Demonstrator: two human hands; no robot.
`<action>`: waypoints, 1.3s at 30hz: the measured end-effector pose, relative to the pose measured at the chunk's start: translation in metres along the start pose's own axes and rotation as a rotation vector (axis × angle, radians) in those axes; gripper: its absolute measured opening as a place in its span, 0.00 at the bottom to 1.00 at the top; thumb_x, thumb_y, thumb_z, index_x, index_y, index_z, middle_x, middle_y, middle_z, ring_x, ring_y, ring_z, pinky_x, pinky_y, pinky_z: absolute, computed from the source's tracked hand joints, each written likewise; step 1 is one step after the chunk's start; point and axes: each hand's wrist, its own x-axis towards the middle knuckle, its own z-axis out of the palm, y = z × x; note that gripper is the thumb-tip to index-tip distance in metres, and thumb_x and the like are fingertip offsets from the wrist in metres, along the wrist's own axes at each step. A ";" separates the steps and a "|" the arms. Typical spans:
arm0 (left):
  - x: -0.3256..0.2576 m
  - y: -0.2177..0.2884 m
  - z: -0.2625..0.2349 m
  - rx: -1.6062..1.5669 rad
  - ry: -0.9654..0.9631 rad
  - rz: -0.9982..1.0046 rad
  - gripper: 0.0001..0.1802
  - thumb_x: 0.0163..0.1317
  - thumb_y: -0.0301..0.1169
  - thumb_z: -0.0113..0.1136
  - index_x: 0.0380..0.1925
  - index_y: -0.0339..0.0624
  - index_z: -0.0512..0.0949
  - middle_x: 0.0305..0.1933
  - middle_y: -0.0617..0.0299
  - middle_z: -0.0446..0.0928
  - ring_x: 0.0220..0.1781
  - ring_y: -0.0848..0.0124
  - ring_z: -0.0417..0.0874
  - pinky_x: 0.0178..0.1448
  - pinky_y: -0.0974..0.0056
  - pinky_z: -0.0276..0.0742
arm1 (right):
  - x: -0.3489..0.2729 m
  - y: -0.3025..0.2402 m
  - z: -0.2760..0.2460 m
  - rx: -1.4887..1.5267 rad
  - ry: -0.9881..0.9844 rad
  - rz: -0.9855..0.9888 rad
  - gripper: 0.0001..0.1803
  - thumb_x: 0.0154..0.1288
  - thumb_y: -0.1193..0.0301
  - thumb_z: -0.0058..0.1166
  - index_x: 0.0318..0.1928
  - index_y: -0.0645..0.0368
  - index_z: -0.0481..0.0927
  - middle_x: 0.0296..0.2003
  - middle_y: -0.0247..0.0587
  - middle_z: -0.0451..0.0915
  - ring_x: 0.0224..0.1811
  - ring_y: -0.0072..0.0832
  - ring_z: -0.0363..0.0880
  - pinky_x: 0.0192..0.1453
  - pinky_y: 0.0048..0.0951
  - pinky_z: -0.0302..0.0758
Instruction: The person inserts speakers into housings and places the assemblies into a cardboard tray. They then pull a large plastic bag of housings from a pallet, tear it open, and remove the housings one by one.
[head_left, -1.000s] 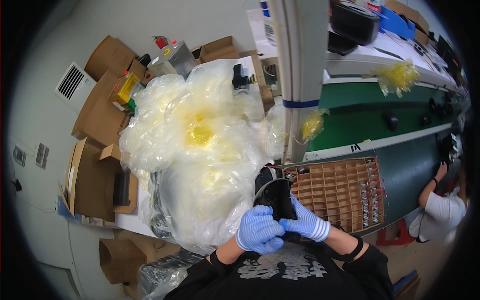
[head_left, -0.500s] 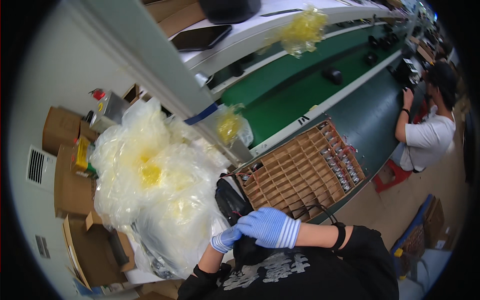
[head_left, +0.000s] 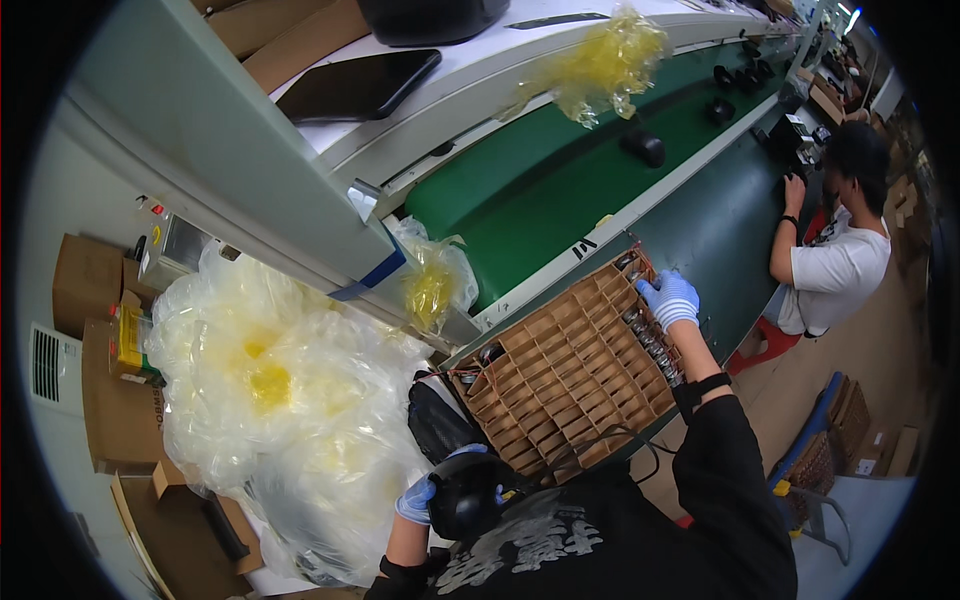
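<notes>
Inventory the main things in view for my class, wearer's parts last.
Tray: 1, brown, centre
Metal parts: several, silver, in tray
Shell: 1, black, lower centre
Textured piece: 1, black, beside tray
Plastic heap: 1, yellowish, left
Film clumps: 2, yellow, upper half
Belt: 1, green, upper centre
Belt parts: several, black, on belt
Phone: 1, black, upper left
Boxes: several, brown, left
Co-worker: 1, white top, right
Left hand: 1, blue-gloved, holding shell
Right hand: 1, blue-gloved, right tray edge
</notes>
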 end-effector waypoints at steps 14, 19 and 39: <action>-0.014 -0.027 -0.016 -0.207 -0.002 0.083 0.51 0.47 0.54 0.62 0.64 0.35 0.52 0.61 0.42 0.61 0.61 0.50 0.66 0.66 0.49 0.60 | 0.021 0.005 0.032 0.065 0.022 0.059 0.20 0.54 0.54 0.50 0.37 0.56 0.82 0.38 0.51 0.79 0.42 0.43 0.77 0.48 0.40 0.72; -0.016 -0.036 -0.015 -0.242 -0.042 0.047 0.50 0.47 0.55 0.62 0.63 0.37 0.54 0.60 0.43 0.63 0.61 0.50 0.68 0.65 0.49 0.61 | 0.017 -0.007 0.022 -0.272 0.064 -0.097 0.22 0.53 0.48 0.51 0.35 0.52 0.83 0.39 0.45 0.77 0.46 0.39 0.72 0.52 0.36 0.66; -0.023 -0.051 -0.017 -0.227 0.027 0.093 0.48 0.50 0.54 0.60 0.63 0.35 0.54 0.60 0.43 0.64 0.60 0.51 0.68 0.65 0.49 0.62 | -0.061 0.017 0.004 1.209 -0.105 -0.127 0.04 0.58 0.77 0.55 0.34 0.65 0.78 0.26 0.30 0.77 0.25 0.16 0.71 0.32 0.18 0.70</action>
